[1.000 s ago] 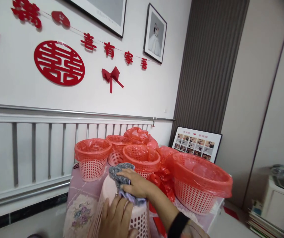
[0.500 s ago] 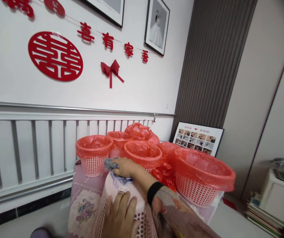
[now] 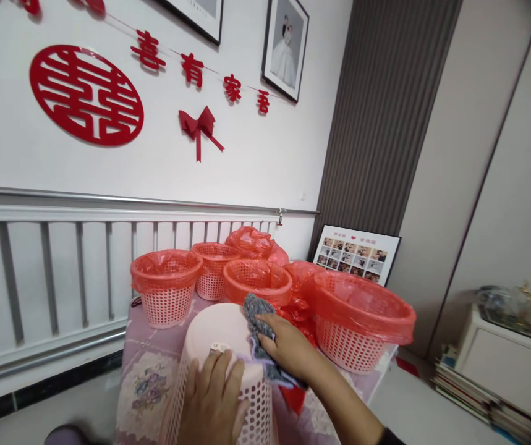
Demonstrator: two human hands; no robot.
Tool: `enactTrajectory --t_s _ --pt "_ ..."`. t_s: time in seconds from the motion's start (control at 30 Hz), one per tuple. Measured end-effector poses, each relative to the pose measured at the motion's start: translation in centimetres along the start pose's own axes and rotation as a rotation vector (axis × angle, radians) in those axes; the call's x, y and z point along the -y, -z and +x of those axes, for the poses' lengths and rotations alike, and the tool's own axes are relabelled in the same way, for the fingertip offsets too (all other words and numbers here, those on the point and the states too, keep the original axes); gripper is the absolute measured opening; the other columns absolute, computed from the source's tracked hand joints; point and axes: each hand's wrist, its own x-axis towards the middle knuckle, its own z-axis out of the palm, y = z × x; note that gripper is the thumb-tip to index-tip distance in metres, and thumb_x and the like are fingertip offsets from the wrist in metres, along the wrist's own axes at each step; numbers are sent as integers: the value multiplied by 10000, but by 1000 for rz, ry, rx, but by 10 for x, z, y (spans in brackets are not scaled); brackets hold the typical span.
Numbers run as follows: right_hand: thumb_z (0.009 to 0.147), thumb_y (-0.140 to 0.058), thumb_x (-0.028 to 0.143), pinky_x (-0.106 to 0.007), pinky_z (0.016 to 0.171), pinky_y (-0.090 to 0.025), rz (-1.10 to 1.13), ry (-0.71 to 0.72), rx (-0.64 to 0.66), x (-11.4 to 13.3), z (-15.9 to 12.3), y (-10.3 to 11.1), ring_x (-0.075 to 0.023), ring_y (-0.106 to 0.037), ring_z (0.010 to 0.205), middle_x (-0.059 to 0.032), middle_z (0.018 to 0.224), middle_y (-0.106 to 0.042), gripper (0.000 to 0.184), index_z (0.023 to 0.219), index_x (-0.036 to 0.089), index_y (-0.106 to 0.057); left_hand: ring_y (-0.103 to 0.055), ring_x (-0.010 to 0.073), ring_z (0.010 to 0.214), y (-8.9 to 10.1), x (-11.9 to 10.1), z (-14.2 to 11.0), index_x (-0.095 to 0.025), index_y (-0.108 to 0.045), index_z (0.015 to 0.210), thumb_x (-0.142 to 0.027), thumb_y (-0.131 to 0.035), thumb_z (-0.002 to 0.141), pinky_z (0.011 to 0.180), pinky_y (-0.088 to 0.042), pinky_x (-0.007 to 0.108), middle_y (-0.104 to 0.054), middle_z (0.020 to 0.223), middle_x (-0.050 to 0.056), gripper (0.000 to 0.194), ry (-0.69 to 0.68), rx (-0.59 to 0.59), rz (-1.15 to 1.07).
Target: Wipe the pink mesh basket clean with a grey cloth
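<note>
An upturned pink plastic basket (image 3: 219,318) with perforated sides stands in front of me, its solid bottom facing up. My left hand (image 3: 214,392) lies on it with fingers stretched out, just below a small white label (image 3: 221,348). A grey cloth (image 3: 259,315) with lilac edging is gripped in my right hand (image 3: 286,343), which presses it against the right rim of the basket bottom. Part of the cloth hangs down over the basket's side. Behind the right hand is a pink basket (image 3: 258,287) lined with a red plastic bag.
More bag-lined baskets stand on the flowered tablecloth (image 3: 151,386): one at left (image 3: 165,306), a small one (image 3: 209,287) behind, a large one (image 3: 348,346) at right. A radiator (image 3: 63,272) runs along the wall. A photo board (image 3: 358,250) leans behind.
My right hand has moved the cloth from the far edge of the basket bottom to its right edge. My left hand stays on the basket. The view has shifted slightly right.
</note>
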Motion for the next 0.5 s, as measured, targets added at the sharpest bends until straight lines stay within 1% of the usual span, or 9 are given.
enactTrajectory --t_s 0.1,0.17,0.23,0.3,0.33,0.37,0.4,0.43,0.5 --pt "879 -574 259 -461 1161 -420 -48 32 -38 16 -33 -2 -306 -583 1298 -147 1363 -670 494 1350 132 -645 -639 260 1092 4 2 -3 -222 -717 1126 -177 -616 789 1249 -75 383 -796 1140 76 355 -74 32 45" --pt "873 -576 239 -489 1170 -408 -77 53 -47 24 -47 -3 -316 -579 1288 -140 1347 -675 493 1351 142 -645 -638 260 1140 7 8 -7 -223 -691 1199 -169 -624 751 1241 -93 374 -775 1206 71 456 -111 69 21" --pt "870 -579 230 -518 1172 -402 -94 52 -49 29 -56 -4 -327 -575 1288 -143 1346 -673 499 1359 149 -640 -629 229 1214 11 23 -6 -244 -639 1306 -189 -614 784 1207 -210 335 -732 1313 48 526 -89 157 -129" --pt "872 -585 240 -529 1173 -404 -96 40 -47 29 -58 -4 -335 -567 1303 -154 1365 -662 512 1372 140 -630 -590 195 1309 17 46 5 -261 -596 1371 -242 -549 889 1153 -340 316 -662 1426 39 485 135 283 -392" --pt "871 -588 243 -529 1179 -400 -96 37 -46 29 -58 -5 -335 -562 1314 -159 1377 -654 522 1379 131 -624 -547 200 1369 19 59 14 -259 -593 1376 -290 -499 942 1152 -373 341 -614 1482 52 446 358 339 -542" --pt "871 -587 243 -529 1189 -391 -97 35 -46 28 -57 -5 -333 -556 1325 -163 1390 -644 531 1387 123 -617 -485 233 1430 20 73 24 -227 -598 1370 -347 -479 960 1209 -324 397 -568 1525 84 444 613 351 -671" --pt "871 -584 242 -531 1199 -381 -100 34 -49 27 -57 -7 -332 -546 1341 -164 1405 -635 539 1395 119 -610 -401 253 1491 19 86 35 -196 -580 1389 -369 -510 945 1259 -241 424 -512 1570 106 482 834 316 -798" --pt "872 -579 243 -539 1208 -370 -105 30 -53 27 -57 -9 -333 -532 1362 -164 1425 -622 550 1407 119 -599 -313 254 1538 16 98 45 -191 -550 1417 -353 -585 906 1286 -156 411 -446 1617 103 537 996 277 -947" --pt "882 -560 249 -568 1218 -350 -123 12 -62 25 -60 -17 -345 -493 1409 -165 1474 -585 568 1437 126 -573 -236 301 1566 5 114 59 -192 -560 1399 -372 -679 840 1293 -90 453 -390 1646 123 600 1111 267 -1057"
